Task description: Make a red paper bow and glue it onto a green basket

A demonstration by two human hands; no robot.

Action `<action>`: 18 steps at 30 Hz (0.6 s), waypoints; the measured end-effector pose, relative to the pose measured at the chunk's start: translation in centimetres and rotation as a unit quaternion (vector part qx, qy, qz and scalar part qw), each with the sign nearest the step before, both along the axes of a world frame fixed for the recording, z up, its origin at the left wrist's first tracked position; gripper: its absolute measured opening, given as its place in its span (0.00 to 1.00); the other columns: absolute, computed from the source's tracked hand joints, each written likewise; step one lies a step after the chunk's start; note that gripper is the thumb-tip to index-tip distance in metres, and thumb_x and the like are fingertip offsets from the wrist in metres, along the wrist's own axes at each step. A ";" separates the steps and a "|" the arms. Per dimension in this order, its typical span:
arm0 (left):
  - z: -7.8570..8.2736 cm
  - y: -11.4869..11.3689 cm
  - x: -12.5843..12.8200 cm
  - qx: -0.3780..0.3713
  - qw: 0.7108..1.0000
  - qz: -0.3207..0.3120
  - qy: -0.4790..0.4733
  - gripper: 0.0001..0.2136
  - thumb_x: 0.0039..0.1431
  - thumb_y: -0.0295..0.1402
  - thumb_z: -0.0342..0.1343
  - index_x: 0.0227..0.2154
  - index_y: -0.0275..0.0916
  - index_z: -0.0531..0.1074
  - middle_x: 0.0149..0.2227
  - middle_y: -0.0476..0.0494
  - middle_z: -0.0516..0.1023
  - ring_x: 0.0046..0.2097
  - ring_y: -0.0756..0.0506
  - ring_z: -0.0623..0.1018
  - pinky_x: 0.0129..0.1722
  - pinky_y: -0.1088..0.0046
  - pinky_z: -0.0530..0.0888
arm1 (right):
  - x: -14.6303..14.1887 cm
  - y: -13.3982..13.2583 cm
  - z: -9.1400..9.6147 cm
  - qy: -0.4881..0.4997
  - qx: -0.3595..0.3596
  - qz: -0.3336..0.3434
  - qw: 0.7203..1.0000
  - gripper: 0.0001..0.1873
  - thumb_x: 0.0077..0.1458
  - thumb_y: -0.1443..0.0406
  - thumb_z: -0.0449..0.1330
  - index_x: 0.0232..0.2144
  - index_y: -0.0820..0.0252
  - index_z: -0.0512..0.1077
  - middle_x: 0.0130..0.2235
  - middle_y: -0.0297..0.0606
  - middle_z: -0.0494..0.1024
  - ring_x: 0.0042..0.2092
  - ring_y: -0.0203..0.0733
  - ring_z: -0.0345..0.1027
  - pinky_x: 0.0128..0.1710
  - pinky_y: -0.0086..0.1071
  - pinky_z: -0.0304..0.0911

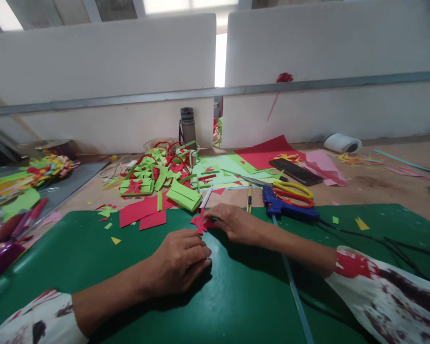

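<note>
A: And here's the star of the scene: a small red paper flower (201, 222), flat, with splayed petals and notched gaps between them!

B: It lies near the far edge of the smooth green mat (236, 296), and the right hand (232, 222) has its fingertips at the flower's right side. Pinching or only touching? I can't tell.

A: The left hand (179, 260) is nearer the wearer, apart from the right, fingers curled together on the mat (whether anything sits inside that curl, I cannot tell).

B: Look at the textures! The mat has a dull shine, while the flat red paper rectangles (153, 220) just left of the flower look matte and straight-edged.

A: Partly over them leans a light-green folded paper packet (184, 197), crisp-creased and boxy, with a slim white pen (206, 197) beside it.

B: Behind, a tangled heap of light-green and red paper pieces (157, 167), all loops and folds!

A: And right of the hands, a chunky blue glue gun (290, 208), with scissors with yellow and red looped handles (294, 189) lying against it.
</note>
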State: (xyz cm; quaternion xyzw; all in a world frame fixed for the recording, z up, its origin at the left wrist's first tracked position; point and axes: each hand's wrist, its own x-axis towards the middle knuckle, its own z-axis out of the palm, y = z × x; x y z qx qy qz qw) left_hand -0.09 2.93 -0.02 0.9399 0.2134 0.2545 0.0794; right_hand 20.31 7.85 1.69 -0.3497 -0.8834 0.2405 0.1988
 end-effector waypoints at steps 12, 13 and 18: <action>-0.3 1.5 -1.2 -0.014 0.987 0.158 -0.036 0.09 0.63 0.27 0.46 0.39 0.35 0.71 0.34 0.41 0.75 0.35 0.46 0.73 0.35 0.70 0.71 | 0.6 -2.8 2.4 0.049 -0.110 -0.136 0.983 0.09 0.54 0.67 0.53 0.30 0.60 0.73 0.17 0.29 0.69 0.19 0.33 0.60 0.21 0.27 0.53; -0.4 1.6 -1.2 -0.014 0.987 0.156 -0.040 0.09 0.63 0.27 0.46 0.39 0.35 0.71 0.34 0.41 0.75 0.36 0.46 0.73 0.35 0.71 0.71 | 0.7 -2.5 2.3 0.054 -0.102 -0.154 0.981 0.08 0.54 0.66 0.53 0.30 0.60 0.73 0.16 0.28 0.69 0.19 0.33 0.60 0.21 0.27 0.53; -0.3 0.6 -0.6 0.001 0.993 0.112 -0.024 0.08 0.64 0.29 0.46 0.40 0.37 0.70 0.37 0.41 0.75 0.36 0.46 0.71 0.36 0.70 0.69 | 1.2 -1.8 1.2 0.049 -0.203 -0.156 0.966 0.10 0.52 0.68 0.52 0.35 0.61 0.71 0.15 0.28 0.70 0.19 0.36 0.63 0.20 0.27 0.55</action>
